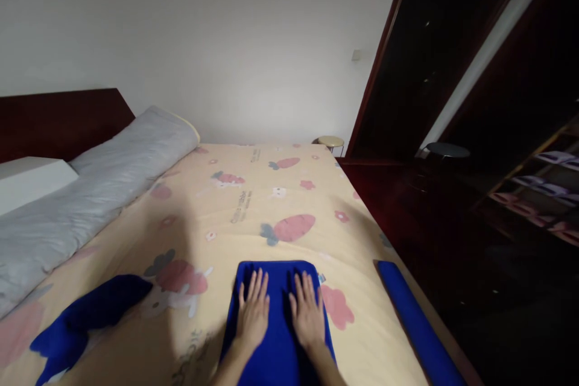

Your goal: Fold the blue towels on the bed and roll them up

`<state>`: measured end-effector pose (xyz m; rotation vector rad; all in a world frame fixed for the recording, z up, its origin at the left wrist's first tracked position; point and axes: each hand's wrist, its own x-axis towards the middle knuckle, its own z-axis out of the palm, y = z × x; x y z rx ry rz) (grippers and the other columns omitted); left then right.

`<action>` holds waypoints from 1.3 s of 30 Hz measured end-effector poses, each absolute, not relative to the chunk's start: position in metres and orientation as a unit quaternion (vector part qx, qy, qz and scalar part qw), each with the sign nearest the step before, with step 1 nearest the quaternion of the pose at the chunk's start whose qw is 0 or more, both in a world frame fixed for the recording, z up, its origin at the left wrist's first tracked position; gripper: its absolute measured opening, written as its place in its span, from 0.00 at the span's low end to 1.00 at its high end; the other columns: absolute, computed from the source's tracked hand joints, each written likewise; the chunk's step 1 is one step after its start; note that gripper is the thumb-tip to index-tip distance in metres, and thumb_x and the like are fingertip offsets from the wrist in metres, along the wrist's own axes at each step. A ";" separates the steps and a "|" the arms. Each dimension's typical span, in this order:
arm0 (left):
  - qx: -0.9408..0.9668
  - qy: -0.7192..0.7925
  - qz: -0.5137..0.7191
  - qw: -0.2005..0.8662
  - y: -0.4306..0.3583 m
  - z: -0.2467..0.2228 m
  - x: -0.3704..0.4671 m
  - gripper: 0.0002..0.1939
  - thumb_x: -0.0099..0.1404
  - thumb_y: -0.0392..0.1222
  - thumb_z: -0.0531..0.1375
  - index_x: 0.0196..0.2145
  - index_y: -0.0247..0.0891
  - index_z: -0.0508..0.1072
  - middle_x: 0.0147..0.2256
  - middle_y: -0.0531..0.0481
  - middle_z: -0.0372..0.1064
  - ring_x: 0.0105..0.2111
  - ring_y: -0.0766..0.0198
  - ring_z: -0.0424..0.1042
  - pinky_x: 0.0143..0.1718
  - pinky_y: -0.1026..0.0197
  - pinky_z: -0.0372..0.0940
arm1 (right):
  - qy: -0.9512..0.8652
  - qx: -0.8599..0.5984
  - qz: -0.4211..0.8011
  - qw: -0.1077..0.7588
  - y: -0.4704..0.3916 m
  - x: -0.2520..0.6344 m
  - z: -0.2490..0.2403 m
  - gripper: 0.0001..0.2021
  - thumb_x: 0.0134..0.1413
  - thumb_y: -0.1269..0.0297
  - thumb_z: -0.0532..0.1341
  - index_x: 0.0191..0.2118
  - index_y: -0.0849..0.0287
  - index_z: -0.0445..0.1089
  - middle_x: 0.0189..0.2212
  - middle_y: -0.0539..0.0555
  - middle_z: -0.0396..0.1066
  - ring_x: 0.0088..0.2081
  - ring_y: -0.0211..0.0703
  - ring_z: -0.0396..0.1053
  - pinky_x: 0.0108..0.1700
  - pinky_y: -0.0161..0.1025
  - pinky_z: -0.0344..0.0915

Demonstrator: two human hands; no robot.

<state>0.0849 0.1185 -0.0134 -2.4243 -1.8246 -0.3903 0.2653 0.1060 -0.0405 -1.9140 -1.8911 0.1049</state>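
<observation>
A flat blue cloth (280,325) with rounded far corners lies on the patterned bed sheet (253,193), at the bottom centre. My left hand (253,310) rests palm down on its left part, fingers apart and pointing away from me. On the right part lies my right hand (308,313), also flat with fingers spread. Neither hand grips anything. A crumpled blue cloth (90,316) is on the sheet to the left. Along the bed's right edge lies a long, narrow blue folded piece (416,319).
A grey quilt (113,163) is bundled along the left side beside a white box (34,181) and a dark headboard (63,117). Beyond the bed stand a round stool (331,142) and a dark stool (447,149). A shoe rack (534,193) is at the far right.
</observation>
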 end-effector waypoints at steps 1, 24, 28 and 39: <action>-0.804 -0.576 -0.138 0.042 0.098 -0.022 0.091 0.31 0.71 0.37 0.42 0.69 0.46 0.38 0.68 0.50 0.46 0.68 0.57 0.47 0.66 0.42 0.45 | -0.718 -0.653 0.033 0.239 0.089 0.253 -0.046 0.28 0.67 0.54 0.44 0.69 0.52 0.44 0.69 0.54 0.45 0.69 0.52 0.44 0.67 0.59 0.46; -0.914 -0.404 -0.009 -0.043 -0.062 -0.029 0.049 0.26 0.67 0.46 0.53 0.61 0.40 0.63 0.59 0.42 0.66 0.59 0.50 0.63 0.62 0.45 0.54 | -0.848 -0.458 0.234 0.131 -0.071 0.250 -0.005 0.32 0.55 0.65 0.53 0.67 0.56 0.52 0.68 0.57 0.47 0.68 0.49 0.47 0.67 0.53 0.47; -0.915 -0.401 0.022 -0.049 -0.055 -0.024 0.027 0.27 0.64 0.38 0.53 0.61 0.42 0.62 0.59 0.43 0.65 0.60 0.52 0.61 0.62 0.47 0.54 | -0.853 -0.440 0.248 0.133 -0.077 0.284 -0.008 0.31 0.57 0.68 0.50 0.67 0.52 0.53 0.67 0.54 0.51 0.68 0.45 0.49 0.67 0.51 0.48; -0.794 -0.555 -0.078 -0.234 -0.020 0.029 -0.049 0.15 0.55 0.29 0.54 0.33 0.44 0.75 0.38 0.51 0.72 0.46 0.58 0.68 0.52 0.55 0.60 | -0.735 -0.570 0.286 0.231 -0.052 0.355 0.025 0.12 0.45 0.63 0.57 0.34 0.53 0.77 0.40 0.55 0.77 0.48 0.52 0.71 0.55 0.48 0.61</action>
